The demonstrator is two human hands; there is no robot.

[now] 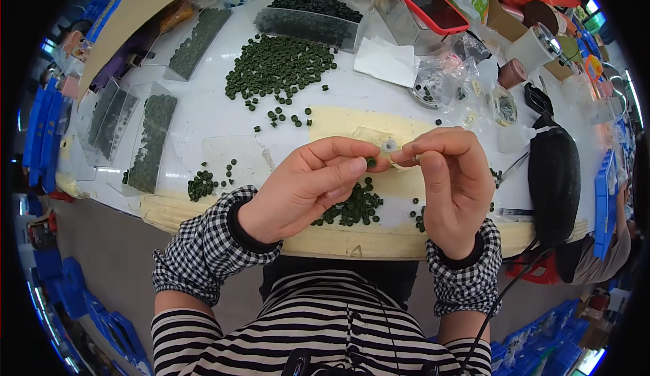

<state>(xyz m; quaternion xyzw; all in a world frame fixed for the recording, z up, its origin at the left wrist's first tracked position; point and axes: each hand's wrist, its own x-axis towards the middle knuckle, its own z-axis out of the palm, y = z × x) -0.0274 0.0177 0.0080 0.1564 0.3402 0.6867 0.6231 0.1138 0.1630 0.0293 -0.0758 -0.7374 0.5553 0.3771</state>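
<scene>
My left hand (301, 186) is closed, pinching a small dark green round piece (371, 162) between thumb and fingertips. Close beside it, my right hand (455, 179) is also closed, thumb against forefinger; whatever sits in that pinch is too small to make out. Just beyond the fingertips, a small whitish round thing (389, 144) rests on a yellowish patch of the table. A heap of similar green pieces (359, 208) lies under my left hand, partly covered by it. A few more green pieces (418, 219) are scattered by my right wrist.
A large spread of green pieces (277, 71) lies farther back, before a clear bin (308, 29). Clear trays (152, 147) stand left. A red-cased phone (423, 0), white paper (387, 61) and plastic bags (447, 81) sit back right. A black padded object (555, 179) lies right.
</scene>
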